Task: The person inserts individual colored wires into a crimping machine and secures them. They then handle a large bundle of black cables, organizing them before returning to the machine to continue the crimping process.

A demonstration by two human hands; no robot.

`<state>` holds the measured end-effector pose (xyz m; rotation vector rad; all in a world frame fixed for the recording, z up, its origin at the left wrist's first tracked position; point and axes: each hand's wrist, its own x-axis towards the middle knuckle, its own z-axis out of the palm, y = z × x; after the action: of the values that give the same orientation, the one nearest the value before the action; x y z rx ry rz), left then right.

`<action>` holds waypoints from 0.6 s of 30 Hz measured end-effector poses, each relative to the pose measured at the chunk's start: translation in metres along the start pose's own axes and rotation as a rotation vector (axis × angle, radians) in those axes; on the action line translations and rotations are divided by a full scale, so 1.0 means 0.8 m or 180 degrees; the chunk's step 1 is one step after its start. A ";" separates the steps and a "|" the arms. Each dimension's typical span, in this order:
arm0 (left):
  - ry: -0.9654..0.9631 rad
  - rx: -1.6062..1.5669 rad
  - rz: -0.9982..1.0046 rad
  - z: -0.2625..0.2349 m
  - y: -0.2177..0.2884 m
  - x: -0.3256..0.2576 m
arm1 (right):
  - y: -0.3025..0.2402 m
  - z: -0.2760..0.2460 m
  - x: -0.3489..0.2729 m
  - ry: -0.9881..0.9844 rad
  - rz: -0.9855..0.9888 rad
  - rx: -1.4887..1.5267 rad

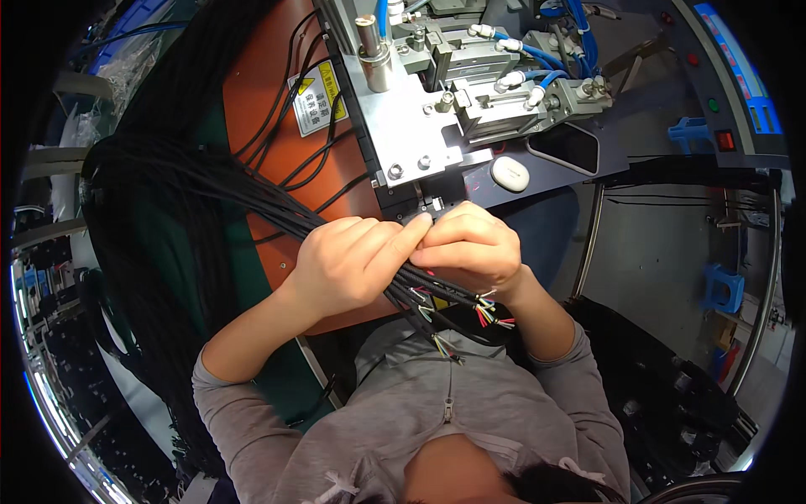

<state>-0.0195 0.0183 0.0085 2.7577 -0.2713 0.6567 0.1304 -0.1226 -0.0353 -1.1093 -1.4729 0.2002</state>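
Observation:
My left hand (346, 262) is closed round a bundle of black cables (281, 208) that runs in from the left. Below my hands the cables' loose ends fan out, showing thin colored wires (485, 314) in red, yellow, white and green. Close against it, my right hand (472, 245) has its fingers curled and thumb pressed in; whatever it pinches is hidden. Both hands meet just in front of a metal machine fixture (403, 126). A small white piece (437, 203) shows at the fixture's front edge, just beyond the fingertips.
Pneumatic cylinders (495, 109) with blue hoses sit on the machine. A white oval case (510, 174) and a dark phone-like slab (569, 149) lie to the right. More black cables (159, 227) hang at left over an orange-brown plate (336, 189). A button panel (714, 101) stands at far right.

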 end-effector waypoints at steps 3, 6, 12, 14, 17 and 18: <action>0.0580 0.0084 0.0296 0.003 0.000 0.011 | -0.007 -0.008 -0.007 0.0315 0.0226 0.0192; 0.0909 -0.0201 0.0162 -0.010 0.012 0.014 | -0.007 -0.016 -0.024 0.0773 0.0672 0.0455; 0.0447 -0.0180 -0.0116 0.003 0.014 0.025 | -0.018 0.017 -0.005 0.1551 0.0691 0.0764; 0.0669 -0.0276 -0.0214 0.013 0.012 0.023 | -0.017 0.016 0.002 0.1557 0.0571 0.0353; 0.0864 -0.0464 -0.0291 0.020 0.009 0.020 | -0.019 0.008 0.010 0.1252 0.0483 -0.0364; 0.0950 -0.0439 -0.0302 0.021 0.009 0.022 | -0.019 0.010 0.011 0.1325 0.0535 -0.0303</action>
<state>0.0007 0.0038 0.0041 2.4822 -0.1141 0.9705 0.1172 -0.1206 -0.0209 -1.2659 -1.0286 0.0122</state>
